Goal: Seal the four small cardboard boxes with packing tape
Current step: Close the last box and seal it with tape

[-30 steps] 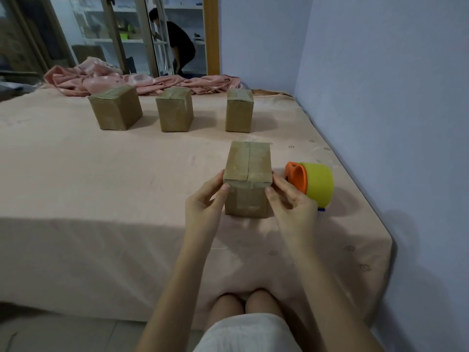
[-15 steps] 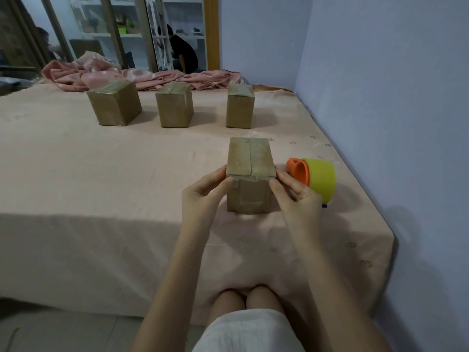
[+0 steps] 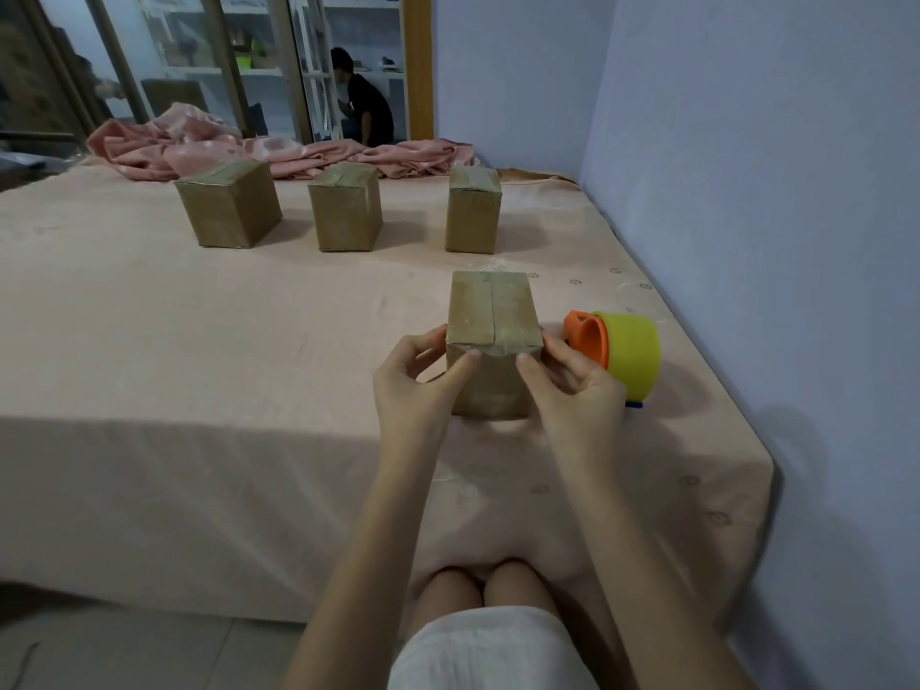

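Left hand: the left hand grips the left side of the nearest cardboard box, fingers curled round its upper left edge and thumb laid on the front face just under the top rim.
Right hand: the right hand grips the same box from the right, fingers wrapped round its upper right edge and thumb pressed to the front face near the top.
Grip width: the two thumbs sit apart on the front face, with bare cardboard between them.
Nearest box: upright on the peach bedsheet, near the front edge of the bed; its top flaps are closed with a seam running front to back.
Tape dispenser: a yellow and orange tape dispenser lies on the sheet just beside the right hand, on the box's right.
Far row: three more boxes stand well apart behind it, a left box, a middle box and a right box.
Behind the row: a crumpled pink blanket lies along the far edge of the bed.
Right of bed: a pale blue wall.
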`<state>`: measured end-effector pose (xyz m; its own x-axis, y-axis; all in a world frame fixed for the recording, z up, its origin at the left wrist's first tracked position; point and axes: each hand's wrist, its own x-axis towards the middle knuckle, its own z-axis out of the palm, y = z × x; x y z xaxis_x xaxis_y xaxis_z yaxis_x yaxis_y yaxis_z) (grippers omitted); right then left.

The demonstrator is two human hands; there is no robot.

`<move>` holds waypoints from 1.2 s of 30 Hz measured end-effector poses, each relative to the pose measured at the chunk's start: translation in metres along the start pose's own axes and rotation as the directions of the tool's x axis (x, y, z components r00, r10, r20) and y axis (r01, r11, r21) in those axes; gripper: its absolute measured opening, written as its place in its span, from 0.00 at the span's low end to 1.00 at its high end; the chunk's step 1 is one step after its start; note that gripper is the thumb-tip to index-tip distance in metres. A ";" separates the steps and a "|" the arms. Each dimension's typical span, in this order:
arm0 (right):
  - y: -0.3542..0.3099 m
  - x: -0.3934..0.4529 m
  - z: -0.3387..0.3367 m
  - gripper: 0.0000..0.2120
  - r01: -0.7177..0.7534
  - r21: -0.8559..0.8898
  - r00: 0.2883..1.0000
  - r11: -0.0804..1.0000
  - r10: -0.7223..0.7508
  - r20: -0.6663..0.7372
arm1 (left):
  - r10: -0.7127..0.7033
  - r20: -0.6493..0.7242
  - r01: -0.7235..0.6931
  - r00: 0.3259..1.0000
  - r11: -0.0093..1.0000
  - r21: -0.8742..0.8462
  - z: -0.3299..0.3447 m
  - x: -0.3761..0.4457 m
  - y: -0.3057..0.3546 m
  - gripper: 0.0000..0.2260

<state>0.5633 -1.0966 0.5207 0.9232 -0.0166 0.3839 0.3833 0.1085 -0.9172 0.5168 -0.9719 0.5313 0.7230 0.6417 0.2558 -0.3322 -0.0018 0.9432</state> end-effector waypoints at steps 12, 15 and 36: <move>-0.012 -0.001 0.004 0.19 -0.006 -0.063 1.000 0.998 0.005 -0.008 | 0.025 0.043 -0.031 0.999 0.988 0.150 0.002 -0.001 0.015 0.16; -0.009 0.001 0.003 0.17 -0.005 -0.085 1.000 0.996 0.003 -0.026 | 0.048 0.051 -0.056 0.998 0.982 0.179 0.000 -0.001 0.011 0.14; -0.011 0.008 0.010 0.18 0.055 -0.269 0.994 0.962 -0.079 -0.079 | 0.085 0.062 -0.100 0.994 0.952 0.288 -0.007 0.011 0.007 0.06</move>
<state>0.5658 -1.0881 0.5349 0.8891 -0.1039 0.4458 0.4267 -0.1641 -0.8894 0.5179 -0.9596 0.5387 0.7284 0.5902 0.3480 -0.2139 -0.2867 0.9338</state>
